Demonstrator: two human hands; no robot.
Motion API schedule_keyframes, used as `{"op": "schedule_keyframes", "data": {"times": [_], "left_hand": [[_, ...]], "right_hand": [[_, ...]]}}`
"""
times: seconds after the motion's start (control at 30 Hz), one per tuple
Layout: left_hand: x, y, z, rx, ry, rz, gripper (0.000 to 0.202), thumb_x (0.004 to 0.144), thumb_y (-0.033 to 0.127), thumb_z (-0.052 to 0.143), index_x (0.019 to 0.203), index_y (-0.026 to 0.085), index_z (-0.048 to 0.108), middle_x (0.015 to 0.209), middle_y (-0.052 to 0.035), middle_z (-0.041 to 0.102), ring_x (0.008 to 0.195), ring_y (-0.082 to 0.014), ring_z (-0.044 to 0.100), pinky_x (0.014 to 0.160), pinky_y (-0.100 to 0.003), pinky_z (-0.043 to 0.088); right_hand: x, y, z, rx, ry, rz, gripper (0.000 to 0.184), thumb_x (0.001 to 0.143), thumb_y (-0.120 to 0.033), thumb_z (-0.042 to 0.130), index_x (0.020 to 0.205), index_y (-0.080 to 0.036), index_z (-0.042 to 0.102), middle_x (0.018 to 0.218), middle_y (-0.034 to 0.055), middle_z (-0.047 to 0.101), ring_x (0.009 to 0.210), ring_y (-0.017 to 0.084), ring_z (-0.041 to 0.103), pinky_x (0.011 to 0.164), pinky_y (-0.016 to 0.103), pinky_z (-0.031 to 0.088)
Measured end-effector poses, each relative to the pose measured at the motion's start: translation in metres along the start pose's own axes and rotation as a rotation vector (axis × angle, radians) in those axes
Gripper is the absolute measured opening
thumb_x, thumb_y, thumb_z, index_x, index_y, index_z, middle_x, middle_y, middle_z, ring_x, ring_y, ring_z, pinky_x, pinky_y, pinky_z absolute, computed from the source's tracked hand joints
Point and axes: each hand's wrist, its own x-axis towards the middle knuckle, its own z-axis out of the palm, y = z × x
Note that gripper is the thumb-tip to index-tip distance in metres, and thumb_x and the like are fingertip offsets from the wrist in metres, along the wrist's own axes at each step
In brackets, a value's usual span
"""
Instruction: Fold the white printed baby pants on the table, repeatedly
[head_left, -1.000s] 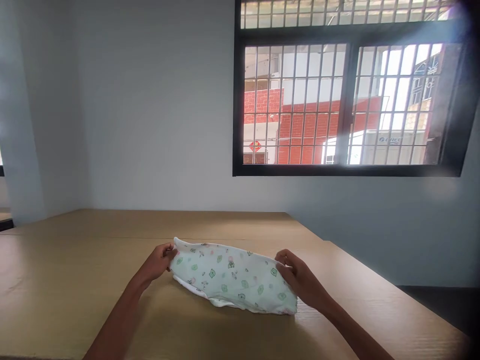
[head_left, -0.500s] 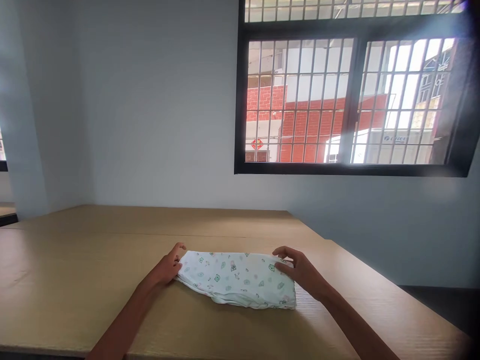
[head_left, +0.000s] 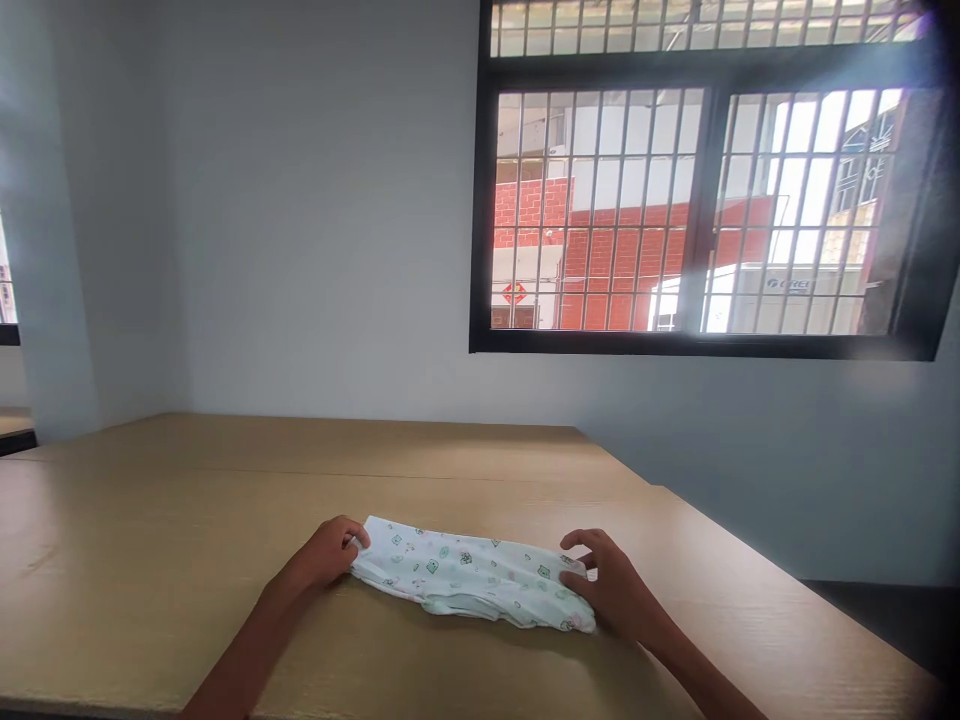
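A white cloth (head_left: 465, 575) with small green and pink animal prints lies on the table, folded into a long strip. Its lower edge is wavy, with loose layers showing near the middle. At the strip's left end, my left hand (head_left: 334, 550) has its fingers curled around the edge, closed on the fabric. My right hand (head_left: 611, 585) grips the other end; its thumb lies on the near side and its index finger arches above the far edge. The rest of the right fingers are partly hidden behind the cloth.
The wooden table (head_left: 187, 540) stretches away to a grey wall (head_left: 322, 220). A barred window (head_left: 600, 210) with a black frame is at the upper right. The tabletop's right edge (head_left: 772, 565) slants down toward me.
Both hands have shifted, the left slightly up the strip's end and the right nearer to me. The cloth has turned a little, its right end lower, and it looks narrower and more bunched.
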Motion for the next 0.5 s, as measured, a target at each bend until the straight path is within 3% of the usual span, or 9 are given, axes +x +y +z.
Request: {"op": "schedule_keyframes", "data": {"times": [0.1, 0.17, 0.23, 0.3, 0.33, 0.4, 0.5], "left_hand": [[-0.005, 0.017, -0.001, 0.205, -0.017, -0.038, 0.033, 0.068, 0.007, 0.047, 0.087, 0.016, 0.072, 0.109, -0.0119, 0.062, 0.104, -0.0252, 0.058, 0.091, -0.034, 0.043], [-0.006, 0.041, 0.005, 0.357, -0.013, -0.068, 0.033, 0.068, 0.004, 0.048, 0.088, 0.015, 0.072, 0.122, -0.0164, 0.057, 0.120, -0.0310, 0.050, 0.098, -0.040, 0.040], [-0.005, 0.074, 0.018, 0.402, -0.039, 0.009, 0.030, 0.074, 0.007, 0.049, 0.093, 0.014, 0.072, 0.133, -0.0185, 0.051, 0.130, -0.0330, 0.041, 0.104, -0.043, 0.036], [-0.006, 0.107, 0.038, 0.323, -0.143, 0.185, 0.034, 0.087, 0.020, 0.045, 0.111, 0.014, 0.068, 0.142, -0.0176, 0.045, 0.136, -0.0302, 0.035, 0.109, -0.042, 0.031], [-0.007, 0.121, 0.049, 0.273, -0.217, 0.271, 0.040, 0.091, 0.028, 0.043, 0.125, 0.015, 0.061, 0.148, -0.0164, 0.039, 0.140, -0.0289, 0.030, 0.112, -0.041, 0.029], [-0.013, 0.139, 0.070, 0.207, -0.330, 0.382, 0.056, 0.095, 0.042, 0.037, 0.146, 0.017, 0.038, 0.157, -0.0129, 0.023, 0.145, -0.0281, 0.017, 0.116, -0.045, 0.021], [-0.027, 0.134, 0.081, 0.208, -0.380, 0.386, 0.064, 0.096, 0.051, 0.032, 0.152, 0.023, 0.022, 0.160, -0.0076, 0.009, 0.147, -0.0300, 0.003, 0.118, -0.053, 0.008]], "right_hand": [[0.013, 0.000, 0.002, -0.080, 0.083, -0.024, 0.019, 0.073, -0.028, 0.060, 0.091, -0.022, 0.058, 0.105, 0.0069, 0.054, 0.088, 0.023, 0.064, 0.074, 0.035, 0.053], [0.021, -0.009, 0.004, -0.204, 0.153, -0.019, 0.016, 0.073, -0.026, 0.061, 0.088, -0.021, 0.058, 0.107, 0.0090, 0.054, 0.091, 0.026, 0.063, 0.069, 0.036, 0.053], [0.026, -0.025, 0.010, -0.338, 0.236, -0.043, 0.012, 0.076, -0.025, 0.058, 0.088, -0.021, 0.058, 0.111, 0.0116, 0.054, 0.098, 0.029, 0.060, 0.068, 0.038, 0.052], [0.026, -0.045, 0.025, -0.388, 0.257, -0.136, 0.014, 0.085, -0.026, 0.050, 0.093, -0.021, 0.061, 0.118, 0.0133, 0.055, 0.108, 0.030, 0.056, 0.076, 0.040, 0.052], [0.024, -0.054, 0.035, -0.380, 0.215, -0.196, 0.020, 0.090, -0.028, 0.045, 0.098, -0.021, 0.062, 0.122, 0.0138, 0.055, 0.113, 0.029, 0.054, 0.083, 0.040, 0.051], [0.019, -0.064, 0.055, -0.356, 0.007, -0.268, 0.036, 0.097, -0.037, 0.037, 0.117, -0.018, 0.060, 0.136, 0.0150, 0.050, 0.125, 0.028, 0.047, 0.098, 0.041, 0.044], [0.017, -0.058, 0.072, -0.378, -0.353, -0.231, 0.059, 0.099, -0.052, 0.030, 0.144, -0.015, 0.042, 0.153, 0.0150, 0.033, 0.141, 0.030, 0.027, 0.113, 0.046, 0.026]]}}
